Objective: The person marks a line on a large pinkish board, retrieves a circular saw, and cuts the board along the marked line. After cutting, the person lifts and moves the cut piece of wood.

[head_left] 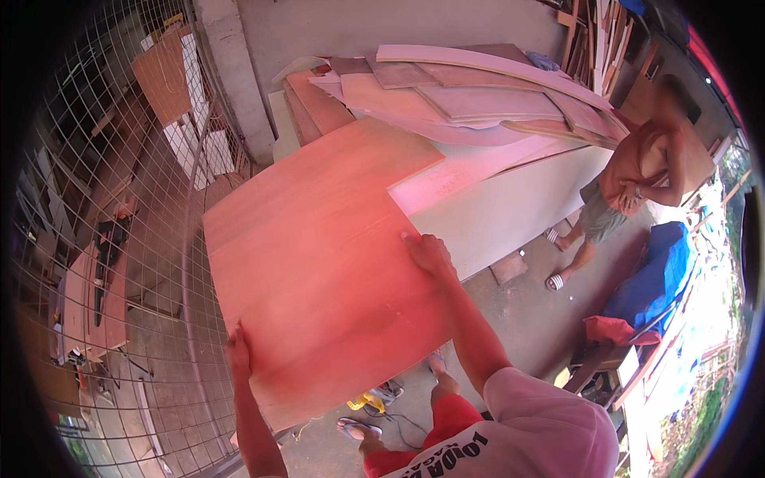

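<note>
A wide reddish-brown plywood sheet (319, 247) is held up in front of me, its far right side cut into a step. My left hand (237, 351) grips its left edge near the close corner. My right hand (429, 255) is closed on its right edge, thumb on the upper face and fingers partly hidden. The sheet's far end overlaps a stack of boards (470, 103), and I cannot tell whether it rests on them. A pale panel (486, 215) stands below the stack, partly covered by the sheet.
A wire mesh fence (171, 263) runs along my left. Another person (637, 175) stands at the right beside the stack. Near my feet lies a yellow power tool (368, 400) with a cord. A blue tarp (657, 267) hangs at the right, and a small wood scrap (508, 268) lies on the floor.
</note>
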The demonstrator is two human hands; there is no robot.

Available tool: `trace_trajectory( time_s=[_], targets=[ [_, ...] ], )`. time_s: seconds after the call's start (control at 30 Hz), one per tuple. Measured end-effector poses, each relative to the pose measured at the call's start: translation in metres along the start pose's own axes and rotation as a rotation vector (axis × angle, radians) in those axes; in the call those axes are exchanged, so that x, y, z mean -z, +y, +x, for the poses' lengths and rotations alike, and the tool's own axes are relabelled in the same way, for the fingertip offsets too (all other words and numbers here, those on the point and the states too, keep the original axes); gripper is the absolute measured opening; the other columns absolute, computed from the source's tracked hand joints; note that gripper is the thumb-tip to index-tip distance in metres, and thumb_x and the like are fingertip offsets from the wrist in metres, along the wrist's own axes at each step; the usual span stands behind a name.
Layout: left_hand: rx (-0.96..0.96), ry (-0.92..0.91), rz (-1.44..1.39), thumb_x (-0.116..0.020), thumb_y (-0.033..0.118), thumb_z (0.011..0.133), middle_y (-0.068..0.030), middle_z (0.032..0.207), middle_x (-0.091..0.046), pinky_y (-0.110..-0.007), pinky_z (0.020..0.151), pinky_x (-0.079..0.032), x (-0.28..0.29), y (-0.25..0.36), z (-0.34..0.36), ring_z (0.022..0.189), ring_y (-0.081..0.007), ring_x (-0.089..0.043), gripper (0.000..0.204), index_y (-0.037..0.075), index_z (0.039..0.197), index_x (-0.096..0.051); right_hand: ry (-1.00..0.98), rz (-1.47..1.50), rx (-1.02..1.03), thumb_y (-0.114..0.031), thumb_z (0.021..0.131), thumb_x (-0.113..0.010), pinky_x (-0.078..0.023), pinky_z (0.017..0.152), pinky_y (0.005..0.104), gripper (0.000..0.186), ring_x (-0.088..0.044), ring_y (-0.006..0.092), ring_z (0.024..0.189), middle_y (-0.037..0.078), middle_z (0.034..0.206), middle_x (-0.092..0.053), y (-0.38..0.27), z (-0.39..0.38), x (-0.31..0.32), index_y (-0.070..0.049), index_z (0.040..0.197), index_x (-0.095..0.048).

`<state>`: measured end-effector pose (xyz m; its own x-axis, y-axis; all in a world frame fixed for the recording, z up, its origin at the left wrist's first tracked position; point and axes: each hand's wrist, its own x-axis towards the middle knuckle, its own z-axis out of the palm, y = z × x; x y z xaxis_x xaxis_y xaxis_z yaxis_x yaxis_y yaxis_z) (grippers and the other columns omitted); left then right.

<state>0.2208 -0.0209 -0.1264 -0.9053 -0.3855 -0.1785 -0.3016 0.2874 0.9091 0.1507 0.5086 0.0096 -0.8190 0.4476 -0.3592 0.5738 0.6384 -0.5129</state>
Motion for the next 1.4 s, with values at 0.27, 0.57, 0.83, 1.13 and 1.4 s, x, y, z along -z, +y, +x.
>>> trace_trajectory(
  time_s=[0.27,0.57,0.83,1.13,1.4],
  targets=[
    [-0.025,0.085,-0.06,-0.052,0.046,0.105,-0.0129,0.105,-0.075,-0.035,0.08,-0.052,0.059,-0.028,-0.143,0.093,-0.0168,-0.065,0.058,-0.006,0.126,-0.068,-0.053,-0.059,0.04,-0.069,0.093,-0.049,-0.048,0.104,0.0498,0.08,-0.06,0.0415,0.122,0.027,0.126,-0.065,0.03,-0.093,0.021,0.002,0.124,-0.067],
    [0.051,-0.214,-0.145,-0.05,0.047,0.106,-0.0175,0.117,-0.07,-0.038,0.086,-0.053,0.127,-0.066,-0.244,0.102,-0.0233,-0.064,0.061,-0.008,0.13,-0.062,0.135,-0.015,-0.038,-0.065,0.095,-0.051,-0.052,0.098,0.0495,0.071,-0.066,0.0409,0.112,0.024,0.114,-0.071,0.122,-0.292,0.043,0.0,0.115,-0.072],
    [0.169,-0.468,-0.149,-0.051,0.058,0.102,-0.0193,0.139,-0.057,-0.044,0.103,-0.048,0.123,0.016,-0.333,0.125,-0.0314,-0.056,0.08,-0.01,0.145,-0.045,0.271,0.195,-0.201,-0.068,0.095,-0.049,-0.054,0.092,0.0508,0.071,-0.068,0.0419,0.105,0.023,0.102,-0.072,0.201,-0.458,0.087,-0.002,0.098,-0.076],
    [-0.13,-0.928,-0.004,-0.046,0.059,0.103,-0.0211,0.14,-0.055,-0.045,0.104,-0.046,0.012,0.115,-0.353,0.128,-0.0328,-0.053,0.081,-0.011,0.145,-0.044,0.624,0.569,-0.664,-0.071,0.092,-0.052,-0.055,0.089,0.0499,0.073,-0.07,0.0422,0.097,0.023,0.098,-0.073,0.343,-0.623,0.106,-0.003,0.095,-0.078],
    [-0.504,-1.409,0.194,-0.047,0.042,0.108,-0.0182,0.127,-0.062,-0.04,0.098,-0.049,-0.204,0.227,-0.413,0.113,-0.0284,-0.06,0.057,-0.009,0.132,-0.055,1.078,0.752,-1.003,-0.068,0.092,-0.053,-0.053,0.09,0.0495,0.073,-0.07,0.0431,0.097,0.026,0.095,-0.073,0.456,-0.718,0.022,0.001,0.102,-0.075]
  ],
)
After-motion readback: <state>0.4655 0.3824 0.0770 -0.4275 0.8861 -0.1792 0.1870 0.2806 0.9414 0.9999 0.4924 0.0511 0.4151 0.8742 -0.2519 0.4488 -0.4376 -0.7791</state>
